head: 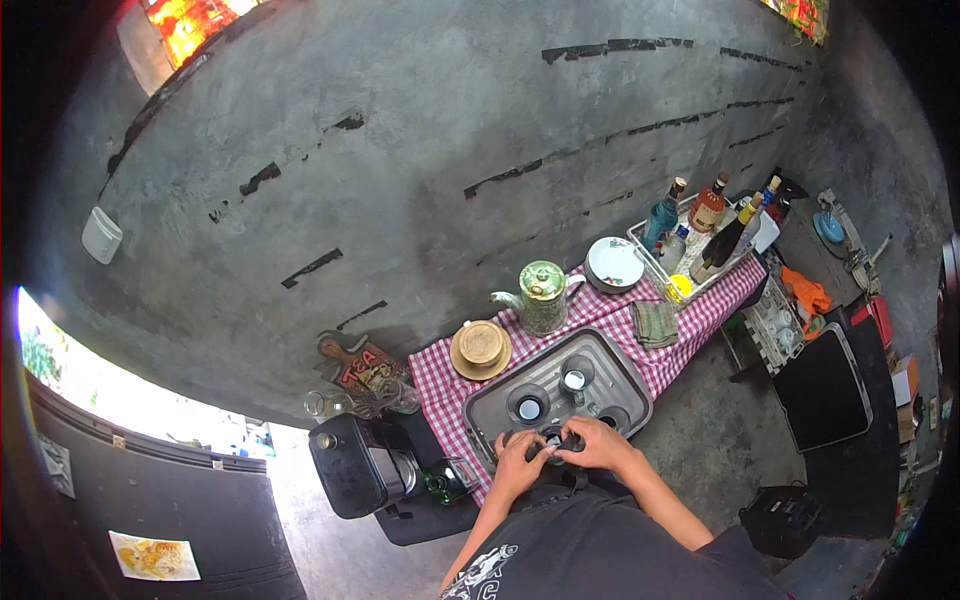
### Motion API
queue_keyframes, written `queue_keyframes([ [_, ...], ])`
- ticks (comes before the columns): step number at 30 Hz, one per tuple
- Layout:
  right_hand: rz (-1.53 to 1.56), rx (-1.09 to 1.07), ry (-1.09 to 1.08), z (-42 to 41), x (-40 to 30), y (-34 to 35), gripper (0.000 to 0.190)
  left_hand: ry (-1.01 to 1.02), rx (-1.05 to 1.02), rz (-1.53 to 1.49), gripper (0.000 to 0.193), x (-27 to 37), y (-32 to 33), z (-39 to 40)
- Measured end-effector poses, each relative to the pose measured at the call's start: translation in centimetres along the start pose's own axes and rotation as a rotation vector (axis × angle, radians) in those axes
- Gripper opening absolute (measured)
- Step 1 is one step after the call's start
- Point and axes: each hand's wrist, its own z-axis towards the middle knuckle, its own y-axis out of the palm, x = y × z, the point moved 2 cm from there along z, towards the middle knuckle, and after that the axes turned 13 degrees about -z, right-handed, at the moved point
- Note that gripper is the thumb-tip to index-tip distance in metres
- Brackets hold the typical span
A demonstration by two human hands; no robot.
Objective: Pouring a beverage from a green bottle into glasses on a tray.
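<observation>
Close to my body, over the near edge of a metal tray, my left hand and my right hand meet with fingertips pinched. Between them is a small dark item, too small and covered to name, with a bit of white at its middle. My fingers partly hide a glass cup beneath. Two more glass cups, the left one and the upper one, stand on the tray, pale at the bottom. A further glass cup is beside my right hand.
Behind the tray on the checkered cloth stand a wooden lidded pot, a green teapot and stacked plates. A folded towel lies right of them, near a bottle basket. A black coffee machine stands at left.
</observation>
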Motion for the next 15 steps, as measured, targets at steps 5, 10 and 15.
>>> queue_keyframes([
  [5, 0.012, -0.023, 0.030, 0.1, 0.1, 0.0, 0.036, 0.028, 0.032, -0.005, 0.027, 0.0, 0.0, 0.0],
  [10, 0.029, -0.028, 0.050, 0.1, 0.1, -0.1, 0.035, 0.032, 0.033, -0.006, 0.026, -0.3, 0.2, 0.1],
  [15, 0.057, -0.014, 0.042, 0.3, 0.1, 0.0, 0.036, -0.026, -0.003, -0.011, 0.023, 0.0, 0.0, 0.2],
])
